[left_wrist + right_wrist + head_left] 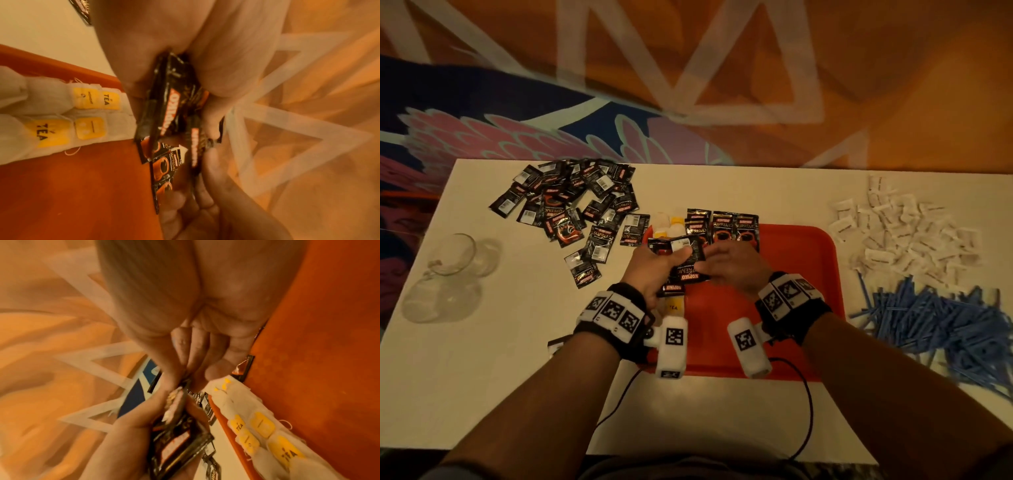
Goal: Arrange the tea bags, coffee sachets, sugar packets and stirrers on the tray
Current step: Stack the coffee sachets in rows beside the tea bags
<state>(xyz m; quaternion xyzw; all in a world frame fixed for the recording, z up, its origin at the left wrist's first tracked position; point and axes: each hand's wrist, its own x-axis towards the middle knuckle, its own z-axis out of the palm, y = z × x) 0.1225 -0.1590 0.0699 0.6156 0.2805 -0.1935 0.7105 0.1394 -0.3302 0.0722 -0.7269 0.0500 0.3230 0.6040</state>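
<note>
My left hand [669, 265] grips a fanned stack of black coffee sachets [681, 253] above the left part of the red tray [791, 274]. The right hand [714, 262] meets the stack from the right, and its thumb and fingers pinch the edge of a sachet [185, 382]. The left wrist view shows the held sachets [170, 105] on edge between both hands. White tea bags [61, 113] with yellow tags lie in rows along the tray's left side. A row of coffee sachets [732, 226] lies flat on the tray's far edge.
A loose pile of coffee sachets [571, 205] lies on the white table at far left. White sugar packets [904, 229] are spread at far right, with blue stirrers [935, 325] heaped nearer. Glass cups [448, 274] stand at the left edge. A black cable [808, 411] runs by the near edge.
</note>
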